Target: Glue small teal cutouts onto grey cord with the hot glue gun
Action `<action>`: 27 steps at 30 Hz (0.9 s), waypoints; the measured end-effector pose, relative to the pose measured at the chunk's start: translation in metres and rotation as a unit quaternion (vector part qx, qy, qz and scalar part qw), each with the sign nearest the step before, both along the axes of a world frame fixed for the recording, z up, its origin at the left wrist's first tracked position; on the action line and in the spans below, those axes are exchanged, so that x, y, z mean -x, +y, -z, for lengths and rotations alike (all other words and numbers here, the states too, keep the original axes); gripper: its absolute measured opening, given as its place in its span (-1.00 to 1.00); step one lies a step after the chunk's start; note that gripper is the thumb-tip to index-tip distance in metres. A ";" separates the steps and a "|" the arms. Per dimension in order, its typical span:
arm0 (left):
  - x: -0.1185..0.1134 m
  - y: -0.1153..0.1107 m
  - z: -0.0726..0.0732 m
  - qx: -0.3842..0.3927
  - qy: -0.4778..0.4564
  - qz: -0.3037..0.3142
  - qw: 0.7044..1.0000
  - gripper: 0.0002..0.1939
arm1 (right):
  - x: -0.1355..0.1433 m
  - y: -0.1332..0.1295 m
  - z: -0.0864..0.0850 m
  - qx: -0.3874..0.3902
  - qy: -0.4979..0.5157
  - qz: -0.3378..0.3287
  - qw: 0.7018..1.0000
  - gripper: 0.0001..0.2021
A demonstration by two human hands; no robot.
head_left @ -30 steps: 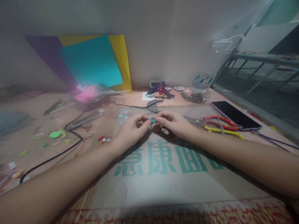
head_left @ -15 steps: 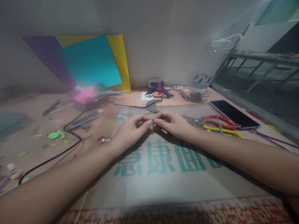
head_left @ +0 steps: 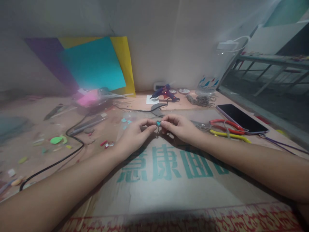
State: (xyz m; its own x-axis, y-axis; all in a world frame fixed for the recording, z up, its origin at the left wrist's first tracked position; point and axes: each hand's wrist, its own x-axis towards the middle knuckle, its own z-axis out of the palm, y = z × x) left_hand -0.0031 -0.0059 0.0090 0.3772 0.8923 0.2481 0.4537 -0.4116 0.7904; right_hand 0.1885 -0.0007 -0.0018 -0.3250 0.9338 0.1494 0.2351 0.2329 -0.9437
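A tiny teal heart-shaped piece (head_left: 158,123) is pinched between the fingertips of my left hand (head_left: 137,132) and my right hand (head_left: 178,127). A thin dark strand (head_left: 158,130) hangs below it; whether the two are joined is too small to tell. Both hands are closed, thumbs against index fingers, just above a cardboard sheet (head_left: 156,196) printed with large teal characters. Several small light-blue cutouts (head_left: 124,120) lie just beyond my left hand.
Behind my hands lies a purple glue gun (head_left: 164,92) with a lit red light. Red-and-yellow-handled pliers (head_left: 229,130) and a phone (head_left: 242,119) are at the right. A black cord (head_left: 53,163) crosses the left among scraps. Coloured sheets (head_left: 96,64) lean on the wall.
The teal piece has turned between my fingers, so its heart-shaped face now shows instead of a narrow edge. My left thumb and both hands have shifted only slightly.
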 end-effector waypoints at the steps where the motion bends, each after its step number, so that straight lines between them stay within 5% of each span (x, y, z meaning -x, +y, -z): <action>1: 0.000 0.000 0.000 -0.003 0.003 0.000 1.000 -0.80 | 0.000 0.000 0.000 -0.005 0.000 0.001 1.000 -0.80; 15: 0.000 -0.001 0.000 -0.046 0.027 -0.002 0.999 -0.78 | 0.001 -0.005 -0.009 -0.028 -0.069 -0.001 0.997 -0.80; 27: 0.000 0.003 0.005 0.007 -0.023 -0.004 1.000 -0.72 | 0.000 -0.001 -0.004 -0.017 -0.053 0.009 0.998 -0.80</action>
